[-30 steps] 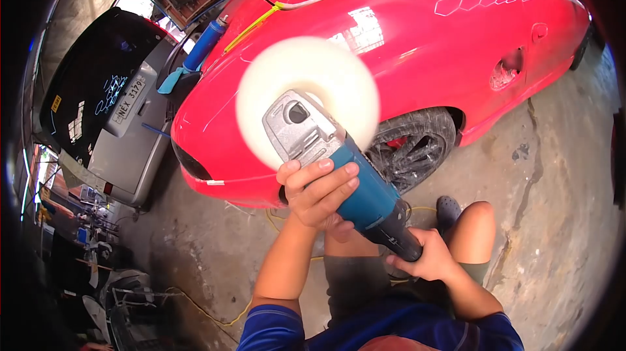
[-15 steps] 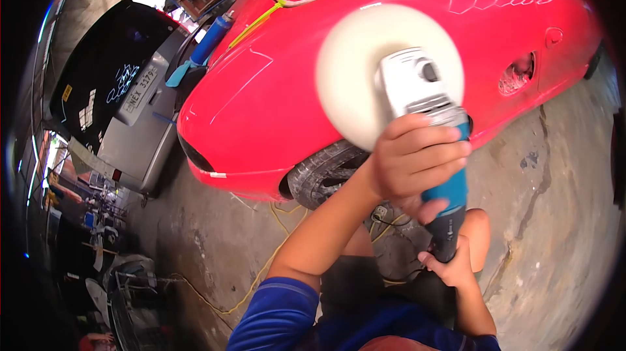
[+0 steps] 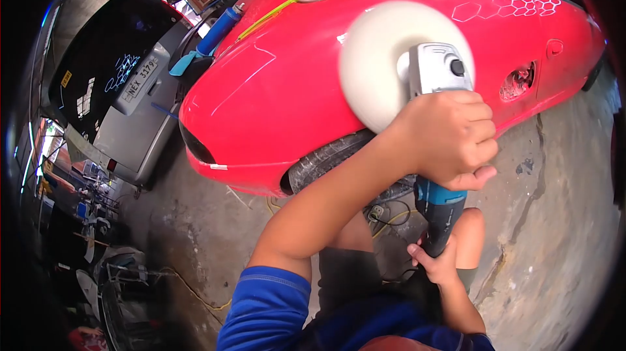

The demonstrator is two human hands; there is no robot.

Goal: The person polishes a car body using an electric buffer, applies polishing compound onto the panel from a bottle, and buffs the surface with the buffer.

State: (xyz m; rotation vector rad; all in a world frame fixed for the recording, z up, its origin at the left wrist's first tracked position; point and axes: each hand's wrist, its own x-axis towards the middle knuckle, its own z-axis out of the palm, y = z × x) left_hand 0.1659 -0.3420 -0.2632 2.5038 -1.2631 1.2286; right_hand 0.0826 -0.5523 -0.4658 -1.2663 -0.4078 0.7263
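A polisher [image 3: 438, 196] with a silver head, teal body and dark rear handle lies between my two hands. My left hand [image 3: 456, 134] is closed over the body just behind the silver head, knuckles up and thumb below. My right hand [image 3: 442, 263] grips the rear end of the handle, near my knee. The large round cream pad [image 3: 372, 58] rests against the red car [image 3: 261, 110], on the fender above the front wheel. My left hand and forearm hide part of the polisher and some of the tyre [image 3: 326, 162].
A blue bottle [image 3: 218, 30] and light-blue cloth [image 3: 186, 64] are at the car's far left. Yellow-green tape [image 3: 267, 17] runs along a panel edge. A silver vehicle [image 3: 134, 136] stands at left. A yellow cord [image 3: 202, 300] crosses the concrete floor [image 3: 195, 240].
The polisher and its pad have shifted right along the fender. My left wrist has turned, bringing the back of the hand and knuckles up. My right hand has moved slightly left.
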